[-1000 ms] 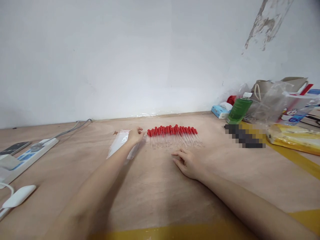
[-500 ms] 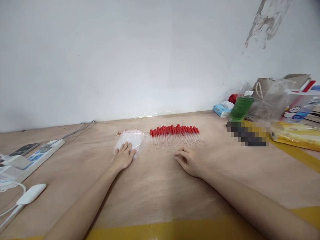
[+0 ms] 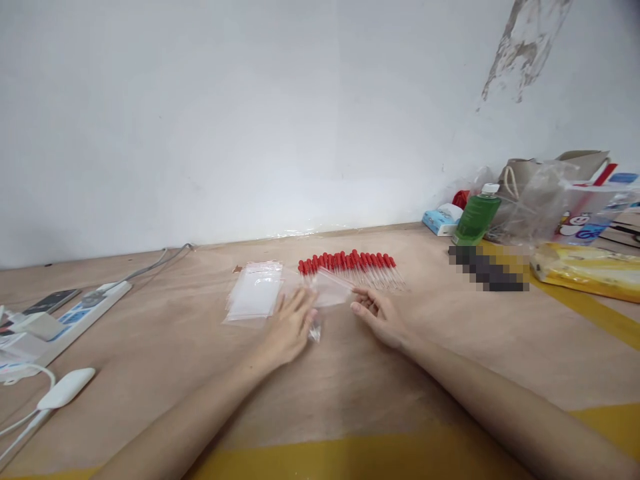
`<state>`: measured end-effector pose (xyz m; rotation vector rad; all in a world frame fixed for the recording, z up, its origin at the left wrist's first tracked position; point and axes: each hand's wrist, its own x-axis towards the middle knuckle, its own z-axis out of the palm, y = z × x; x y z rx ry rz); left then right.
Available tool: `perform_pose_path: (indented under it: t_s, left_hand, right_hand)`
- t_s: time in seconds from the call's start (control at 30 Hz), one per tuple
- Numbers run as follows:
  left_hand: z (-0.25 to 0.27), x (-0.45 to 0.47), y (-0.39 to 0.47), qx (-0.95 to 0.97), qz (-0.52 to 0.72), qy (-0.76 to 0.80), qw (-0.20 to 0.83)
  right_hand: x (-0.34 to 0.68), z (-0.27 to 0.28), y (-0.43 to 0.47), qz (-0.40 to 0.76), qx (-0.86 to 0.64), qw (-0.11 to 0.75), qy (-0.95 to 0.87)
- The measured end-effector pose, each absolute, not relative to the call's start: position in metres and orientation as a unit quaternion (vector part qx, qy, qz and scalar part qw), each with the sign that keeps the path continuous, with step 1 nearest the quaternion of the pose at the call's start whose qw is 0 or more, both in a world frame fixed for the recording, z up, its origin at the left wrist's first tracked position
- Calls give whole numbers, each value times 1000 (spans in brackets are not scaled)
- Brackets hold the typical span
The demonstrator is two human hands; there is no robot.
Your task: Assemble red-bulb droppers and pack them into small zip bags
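A clear zip-lock bag [image 3: 331, 291] with a red line along its top edge is in my left hand [image 3: 289, 328], whose fingers are a little blurred and partly cover it. The bag's far corner reaches the fingertips of my right hand [image 3: 381, 319]. That hand is loosely curved, thumb and forefinger apart. Behind the bag lies a row of droppers [image 3: 370, 263] with red rubber bulbs and thin clear tubes pointing toward me. To the left of my left hand rests a stack of zip-lock bags [image 3: 256, 291], flat on the table.
At the left are a white power strip [image 3: 103, 299], a dark phone [image 3: 51, 301] and a white plug-like piece [image 3: 67, 389] on a cable. A green bottle [image 3: 476, 217], a tissue pack [image 3: 442, 220] and a yellow packet [image 3: 583, 270] stand or lie at the right. The wall is behind.
My left hand has moved right, from the stack of bags to the middle, bringing one zip-lock bag along. My right hand has stayed nearly in place, its fingers now at the bag's corner.
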<state>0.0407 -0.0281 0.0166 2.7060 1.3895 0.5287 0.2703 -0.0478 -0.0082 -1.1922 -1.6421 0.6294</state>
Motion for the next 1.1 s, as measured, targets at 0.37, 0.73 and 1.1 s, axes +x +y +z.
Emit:
perform_pose_path:
  t_s: [0.37, 0.73, 1.1]
  left_hand:
    - [25, 39, -39, 953, 43, 278, 116]
    - [8, 19, -47, 936, 167, 290, 109]
    - [10, 21, -48, 936, 135, 288, 149]
  right_hand:
    - [293, -21, -31, 223, -598, 397, -659]
    - [311, 9, 44, 42, -669, 384, -635]
    - [297, 15, 103, 54, -686, 404, -603]
